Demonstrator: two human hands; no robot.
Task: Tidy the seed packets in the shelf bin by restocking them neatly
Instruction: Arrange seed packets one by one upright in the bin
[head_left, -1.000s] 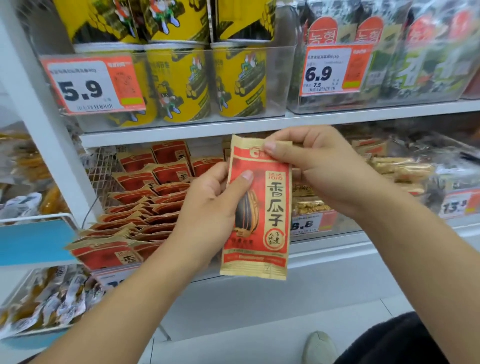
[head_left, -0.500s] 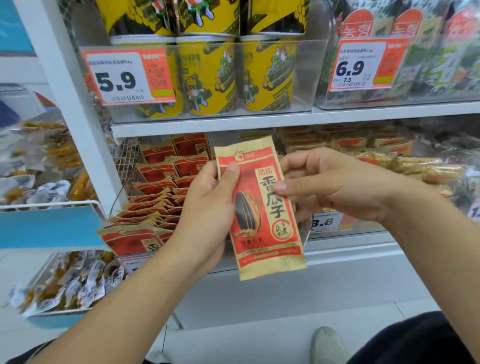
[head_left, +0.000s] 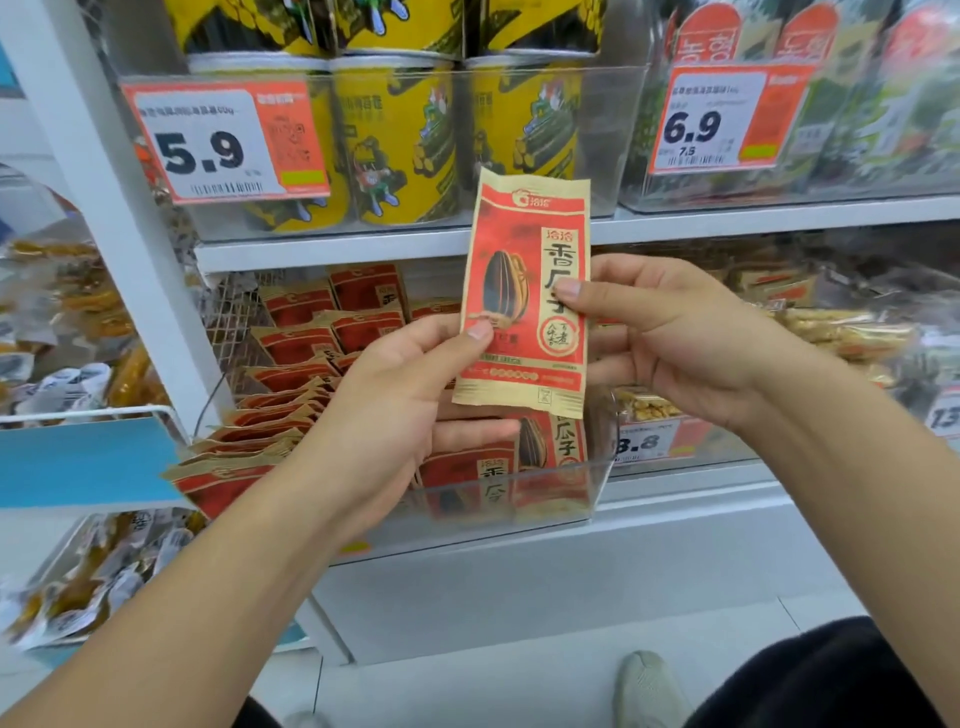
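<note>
Red packs (head_left: 291, 384) are lying in a leaning row in the wire part of the shelf, on the left, so more can be slid in beside them. They are tipping over each other and looking a bit messy.

Next, the left hand (head_left: 400, 410) is pinching one pack (head_left: 524, 291) near its bottom left edge, thumb in front and fingers behind. I think it is holding low so the pack can stand up tall and be looked at.

The pack is standing upright in the air, front side facing us, in front of the shelves and above the bin (head_left: 519, 499). It is not in the bin yet.

The clear bin is sitting on the lower shelf just under the pack, with a few more packs standing inside it.

The right hand (head_left: 670, 332) is pinching the pack's right edge, thumb on the front. It is likely keeping the floppy pack flat and straight, so it can go down neatly into the bin.
</note>
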